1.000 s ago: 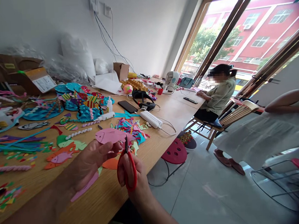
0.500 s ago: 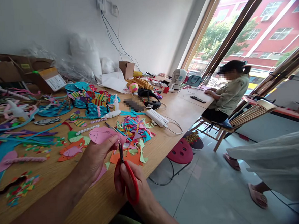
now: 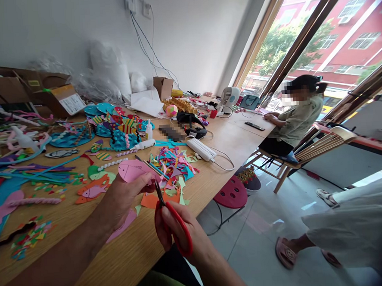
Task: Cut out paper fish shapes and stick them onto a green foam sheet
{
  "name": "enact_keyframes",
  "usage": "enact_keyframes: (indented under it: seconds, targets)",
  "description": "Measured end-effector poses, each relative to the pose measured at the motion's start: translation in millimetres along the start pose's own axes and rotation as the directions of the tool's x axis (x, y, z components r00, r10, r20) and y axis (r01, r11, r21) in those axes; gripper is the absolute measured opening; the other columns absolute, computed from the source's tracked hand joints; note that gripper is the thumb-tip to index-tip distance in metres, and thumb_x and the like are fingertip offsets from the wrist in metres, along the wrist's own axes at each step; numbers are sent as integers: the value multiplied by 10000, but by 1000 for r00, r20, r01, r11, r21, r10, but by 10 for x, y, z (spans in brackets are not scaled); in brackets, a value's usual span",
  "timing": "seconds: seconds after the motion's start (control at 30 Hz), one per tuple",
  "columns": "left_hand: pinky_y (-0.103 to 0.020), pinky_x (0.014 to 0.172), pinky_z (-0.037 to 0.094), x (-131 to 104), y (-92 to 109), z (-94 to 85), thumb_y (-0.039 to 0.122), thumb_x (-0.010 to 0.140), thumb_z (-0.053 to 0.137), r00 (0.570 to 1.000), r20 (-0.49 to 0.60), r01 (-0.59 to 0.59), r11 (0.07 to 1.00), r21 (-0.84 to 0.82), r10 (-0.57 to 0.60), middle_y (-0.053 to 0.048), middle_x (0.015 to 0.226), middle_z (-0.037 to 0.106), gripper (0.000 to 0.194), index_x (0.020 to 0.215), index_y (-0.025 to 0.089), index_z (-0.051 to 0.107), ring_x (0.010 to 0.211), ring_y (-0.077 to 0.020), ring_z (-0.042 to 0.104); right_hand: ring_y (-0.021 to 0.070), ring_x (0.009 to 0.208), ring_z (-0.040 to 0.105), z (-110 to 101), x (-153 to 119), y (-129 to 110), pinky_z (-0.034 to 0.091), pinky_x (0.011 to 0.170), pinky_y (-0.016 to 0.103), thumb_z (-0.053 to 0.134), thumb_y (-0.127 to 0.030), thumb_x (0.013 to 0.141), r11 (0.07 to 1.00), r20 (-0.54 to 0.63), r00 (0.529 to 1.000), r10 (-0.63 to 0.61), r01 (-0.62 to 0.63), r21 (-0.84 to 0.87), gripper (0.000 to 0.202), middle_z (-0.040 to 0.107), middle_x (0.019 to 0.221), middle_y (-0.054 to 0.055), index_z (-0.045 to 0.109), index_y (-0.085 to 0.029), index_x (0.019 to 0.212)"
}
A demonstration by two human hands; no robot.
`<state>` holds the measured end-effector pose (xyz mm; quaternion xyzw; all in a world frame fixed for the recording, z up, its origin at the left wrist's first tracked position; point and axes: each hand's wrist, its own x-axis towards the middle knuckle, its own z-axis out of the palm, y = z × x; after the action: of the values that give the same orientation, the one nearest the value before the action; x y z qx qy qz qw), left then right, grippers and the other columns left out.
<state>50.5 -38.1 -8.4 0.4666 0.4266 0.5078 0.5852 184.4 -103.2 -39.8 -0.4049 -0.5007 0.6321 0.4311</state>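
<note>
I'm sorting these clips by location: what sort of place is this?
Probably a craft workroom: the wooden table holds colourful paper scraps and fish cut-outs, and the right hand grips red-handled scissors.

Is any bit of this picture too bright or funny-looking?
In the head view, daylight washes out the top of the window; in the head view, pale glints shine on the floor; also in the head view, the right edge goes dark, while the red scissors look fairly clear.

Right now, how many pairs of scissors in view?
1: red-handled scissors in the right hand, near the pink fish in the left hand. More may hide under the paper scraps.
</note>
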Motion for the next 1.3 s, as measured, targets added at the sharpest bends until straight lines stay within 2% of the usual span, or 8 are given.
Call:
enact_keyframes:
  seconds: [0.13,0.37,0.63,0.97,1.3]
  targets:
    - [-283,656,518,-6,12,9,262,607,731,1000,-9,26,999,-28,-26,2,654,698,91,623,174,712,661,-165,616,73,407,401,-6,9,16,290,422,192,510,-630,827,1000,-19,1000,5,-5,-19,483,458,458,-50,483,-177,662]
    - [-260,666,520,-40,-25,24,273,629,733,996,60,72,995,-76,-67,7,659,700,107,638,169,706,665,-148,621,72,399,393,-9,31,35,280,423,198,509,-650,813,1000,-47,999,-12,12,-2,492,459,445,-54,486,-178,675]
    - [-284,675,511,-64,-26,71,272,605,734,995,52,92,995,-43,-89,11,640,675,124,658,173,683,670,-167,613,69,391,395,10,48,44,279,410,190,553,-655,754,1000,-112,994,13,-12,10,482,464,439,-60,458,-191,662]
    - [-261,690,485,-96,-73,61,281,651,710,993,100,59,998,-29,-56,12,683,662,108,684,182,685,709,-160,584,65,378,380,4,65,107,268,390,184,542,-655,763,1000,-140,990,-20,19,-7,482,451,428,-62,457,-191,665]
    - [-260,690,470,-110,-46,66,306,661,694,988,132,87,996,-14,-85,0,711,661,126,671,183,664,724,-166,565,56,367,343,12,49,75,254,387,184,561,-660,745,1000,-167,986,-7,6,-9,492,433,404,-74,434,-198,636]
